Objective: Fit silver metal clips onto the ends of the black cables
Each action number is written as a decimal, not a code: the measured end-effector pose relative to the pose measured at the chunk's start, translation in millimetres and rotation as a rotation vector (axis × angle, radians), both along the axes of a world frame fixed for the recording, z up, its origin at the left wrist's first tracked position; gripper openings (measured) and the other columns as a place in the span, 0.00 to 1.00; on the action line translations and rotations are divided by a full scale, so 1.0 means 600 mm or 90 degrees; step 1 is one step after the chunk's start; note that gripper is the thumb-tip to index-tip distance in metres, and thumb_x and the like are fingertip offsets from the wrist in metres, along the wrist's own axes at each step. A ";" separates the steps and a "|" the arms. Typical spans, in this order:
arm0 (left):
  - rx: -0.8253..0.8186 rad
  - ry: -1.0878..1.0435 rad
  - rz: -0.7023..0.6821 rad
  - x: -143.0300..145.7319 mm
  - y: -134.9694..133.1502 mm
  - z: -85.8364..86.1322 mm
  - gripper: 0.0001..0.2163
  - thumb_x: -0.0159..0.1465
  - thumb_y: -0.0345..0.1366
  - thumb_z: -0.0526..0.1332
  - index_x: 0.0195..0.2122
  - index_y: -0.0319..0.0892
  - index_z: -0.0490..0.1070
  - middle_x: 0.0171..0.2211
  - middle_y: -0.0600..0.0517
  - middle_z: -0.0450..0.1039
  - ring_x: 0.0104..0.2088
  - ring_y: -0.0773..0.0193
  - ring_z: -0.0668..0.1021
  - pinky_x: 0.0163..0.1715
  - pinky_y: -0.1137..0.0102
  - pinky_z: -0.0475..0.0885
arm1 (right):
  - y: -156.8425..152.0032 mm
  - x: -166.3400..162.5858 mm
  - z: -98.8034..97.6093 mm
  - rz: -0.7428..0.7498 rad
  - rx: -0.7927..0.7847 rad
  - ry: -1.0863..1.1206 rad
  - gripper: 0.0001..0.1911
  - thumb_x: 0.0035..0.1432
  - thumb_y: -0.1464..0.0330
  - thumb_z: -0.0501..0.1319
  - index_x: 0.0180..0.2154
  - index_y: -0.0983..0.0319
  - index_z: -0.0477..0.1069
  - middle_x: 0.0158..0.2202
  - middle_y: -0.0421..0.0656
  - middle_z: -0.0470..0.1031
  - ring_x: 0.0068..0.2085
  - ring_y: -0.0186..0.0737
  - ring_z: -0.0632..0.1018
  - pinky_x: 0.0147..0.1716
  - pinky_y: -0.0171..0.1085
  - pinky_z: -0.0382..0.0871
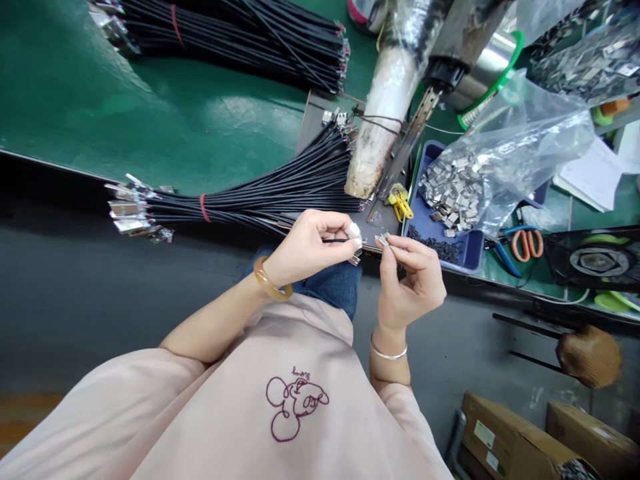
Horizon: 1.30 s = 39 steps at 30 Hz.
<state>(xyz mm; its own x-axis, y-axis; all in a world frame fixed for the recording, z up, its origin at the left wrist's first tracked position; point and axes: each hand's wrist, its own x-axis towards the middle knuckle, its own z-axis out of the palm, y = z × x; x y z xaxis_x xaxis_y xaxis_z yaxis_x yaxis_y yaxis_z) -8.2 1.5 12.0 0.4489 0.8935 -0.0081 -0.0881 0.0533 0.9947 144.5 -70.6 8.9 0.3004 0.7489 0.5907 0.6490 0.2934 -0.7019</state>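
Observation:
My left hand [320, 243] is closed on the end of a black cable [335, 241], with white covers on the thumb and fingertip. Just right of it, my right hand [411, 273] pinches a small silvery metal connector shell [383, 239] between thumb and finger. Cable end and shell face each other, a short gap apart. Behind the left hand lies a bundle of black cables [260, 197], tied by a red band [205, 208], with metal connectors [131, 208] at its left end. A blue tray [470, 253] beyond the right hand holds many metal shells [455, 193] and small black parts [434, 244].
A wrapped white tube [379, 120] slants down over the work spot beside a metal bar [407, 150]. Yellow snips [400, 202] lie by the tray, orange-handled pliers [526, 245] and a small fan [595, 260] to its right. Another cable bundle [240, 37] lies at the back.

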 end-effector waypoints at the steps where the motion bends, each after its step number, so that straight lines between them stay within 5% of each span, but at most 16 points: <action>1: -0.001 0.001 0.001 0.000 0.000 -0.001 0.03 0.56 0.28 0.66 0.26 0.36 0.76 0.23 0.53 0.76 0.24 0.70 0.77 0.26 0.77 0.73 | 0.001 0.000 0.001 0.004 0.012 -0.028 0.10 0.60 0.74 0.66 0.40 0.52 0.76 0.41 0.40 0.82 0.41 0.43 0.84 0.42 0.48 0.83; 19: -0.033 -0.035 0.019 0.010 0.003 0.002 0.04 0.54 0.27 0.64 0.24 0.37 0.72 0.19 0.57 0.68 0.20 0.74 0.68 0.22 0.78 0.64 | 0.002 -0.006 -0.020 0.050 0.078 -0.145 0.12 0.61 0.73 0.64 0.45 0.51 0.73 0.43 0.40 0.83 0.42 0.43 0.85 0.40 0.44 0.84; 26: -0.025 -0.037 0.032 0.012 0.003 -0.004 0.04 0.55 0.27 0.64 0.24 0.37 0.72 0.19 0.57 0.68 0.20 0.75 0.68 0.22 0.78 0.63 | 0.007 -0.005 -0.022 0.066 -0.003 0.066 0.07 0.65 0.71 0.61 0.43 0.54 0.71 0.44 0.43 0.82 0.44 0.44 0.85 0.44 0.49 0.84; 39: -0.037 -0.059 0.043 0.013 0.004 -0.004 0.02 0.54 0.29 0.64 0.25 0.36 0.73 0.24 0.54 0.73 0.25 0.72 0.73 0.27 0.78 0.70 | 0.008 -0.005 -0.028 0.093 0.009 0.125 0.05 0.64 0.73 0.62 0.41 0.57 0.72 0.43 0.43 0.81 0.43 0.41 0.85 0.42 0.45 0.85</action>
